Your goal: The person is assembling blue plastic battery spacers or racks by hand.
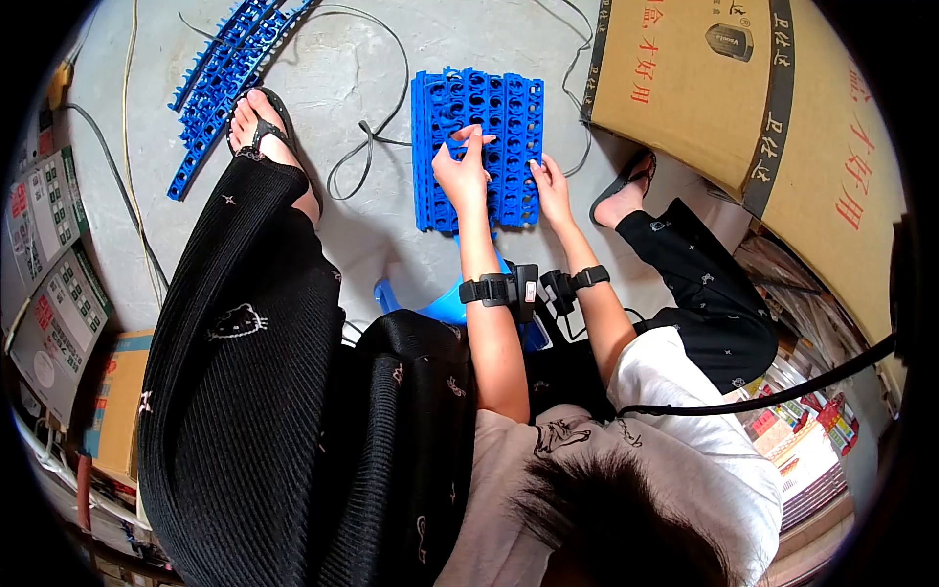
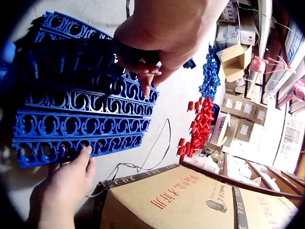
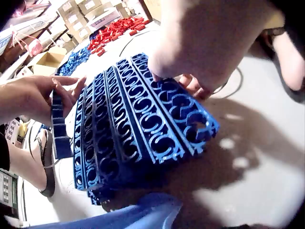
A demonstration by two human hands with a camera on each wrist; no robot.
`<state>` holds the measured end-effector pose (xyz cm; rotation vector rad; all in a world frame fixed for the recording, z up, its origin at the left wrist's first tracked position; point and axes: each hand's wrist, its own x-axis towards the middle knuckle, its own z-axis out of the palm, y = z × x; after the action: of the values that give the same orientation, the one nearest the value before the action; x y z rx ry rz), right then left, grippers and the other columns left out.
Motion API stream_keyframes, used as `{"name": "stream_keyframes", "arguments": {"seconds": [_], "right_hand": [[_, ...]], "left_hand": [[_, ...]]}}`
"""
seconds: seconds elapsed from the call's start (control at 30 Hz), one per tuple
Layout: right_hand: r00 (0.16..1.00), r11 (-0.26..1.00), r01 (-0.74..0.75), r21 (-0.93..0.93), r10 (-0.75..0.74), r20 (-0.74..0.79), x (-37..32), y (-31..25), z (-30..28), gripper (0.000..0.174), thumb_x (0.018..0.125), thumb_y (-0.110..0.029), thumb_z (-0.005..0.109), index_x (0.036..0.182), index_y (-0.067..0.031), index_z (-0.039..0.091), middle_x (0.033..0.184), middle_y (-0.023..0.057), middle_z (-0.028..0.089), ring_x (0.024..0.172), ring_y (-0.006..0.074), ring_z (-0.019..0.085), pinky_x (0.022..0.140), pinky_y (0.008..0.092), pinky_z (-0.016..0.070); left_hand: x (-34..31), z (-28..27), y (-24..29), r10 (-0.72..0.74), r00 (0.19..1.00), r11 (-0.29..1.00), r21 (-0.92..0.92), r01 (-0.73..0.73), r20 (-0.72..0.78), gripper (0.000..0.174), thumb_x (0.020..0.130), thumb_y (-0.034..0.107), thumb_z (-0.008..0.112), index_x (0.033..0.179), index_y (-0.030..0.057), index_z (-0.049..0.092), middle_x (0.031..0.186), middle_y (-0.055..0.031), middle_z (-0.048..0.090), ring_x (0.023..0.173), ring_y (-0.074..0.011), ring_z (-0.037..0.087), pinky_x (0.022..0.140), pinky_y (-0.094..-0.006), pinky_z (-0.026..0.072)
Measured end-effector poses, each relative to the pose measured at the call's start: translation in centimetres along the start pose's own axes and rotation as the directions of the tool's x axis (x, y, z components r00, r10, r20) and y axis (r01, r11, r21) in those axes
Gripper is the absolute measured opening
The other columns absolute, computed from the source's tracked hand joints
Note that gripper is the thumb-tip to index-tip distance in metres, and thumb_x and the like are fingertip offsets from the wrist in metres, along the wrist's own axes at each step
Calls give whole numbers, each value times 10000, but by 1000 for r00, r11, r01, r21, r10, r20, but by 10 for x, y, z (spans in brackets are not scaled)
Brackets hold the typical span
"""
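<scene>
A panel of blue plastic strips point(image 1: 509, 108), side by side with rows of round cut-outs, is in front of the person, above a blue curved plastic piece point(image 1: 445, 305). The left hand point(image 1: 460, 181) is over its left part and pinches a single blue strip point(image 3: 59, 136), turned on edge beside the panel in the right wrist view. Some of its fingers stick out loosely. The right hand point(image 1: 554, 196) grips the panel's right edge, its thumb point(image 2: 86, 151) on top and the other fingers partly hidden underneath.
More blue strips point(image 1: 220, 83) lie on the floor beside the sandalled left foot point(image 1: 262, 127). A large cardboard box point(image 1: 685, 88) stands at the right. Piles of red pieces point(image 2: 202, 124) and small blue pieces point(image 2: 209, 76) lie farther off. A thin cable point(image 1: 377, 147) runs across the floor.
</scene>
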<state>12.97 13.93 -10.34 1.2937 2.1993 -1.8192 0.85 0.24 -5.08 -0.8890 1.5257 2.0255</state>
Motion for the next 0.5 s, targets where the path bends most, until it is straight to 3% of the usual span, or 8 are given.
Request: {"name": "stream_keyframes", "arguments": {"seconds": [0.07, 0.2, 0.5], "right_hand": [[991, 998, -61, -13, 62, 120, 5, -9, -10, 338, 842, -152, 602, 1142, -20, 518, 791, -13, 569, 685, 45, 513, 641, 185, 423], [962, 977, -194, -86, 206, 181, 16, -17, -25, 360, 802, -187, 656, 1110, -28, 559, 820, -12, 606, 705, 30, 533, 592, 179, 419], [900, 947, -292, -134, 319, 297, 17, -36, -34, 368, 824, -198, 627, 1155, -64, 538, 928, -19, 612, 782, 40, 555, 629, 183, 455]], "left_hand": [[0, 1, -1, 8, 1000, 1000, -1, -8, -5, 138, 803, 151, 621, 821, 14, 621, 714, -82, 660, 349, -50, 384, 319, -214, 269], [-1, 1, 1, -10, 1000, 1000, -6, 9, -9, 137, 803, 150, 622, 819, 14, 619, 716, -80, 660, 355, -48, 384, 322, -214, 270], [1, -2, 0, 7, 1000, 1000, -4, -7, -14, 135, 802, 144, 624, 828, 11, 623, 719, -77, 660, 366, -45, 388, 324, -214, 277]]}}
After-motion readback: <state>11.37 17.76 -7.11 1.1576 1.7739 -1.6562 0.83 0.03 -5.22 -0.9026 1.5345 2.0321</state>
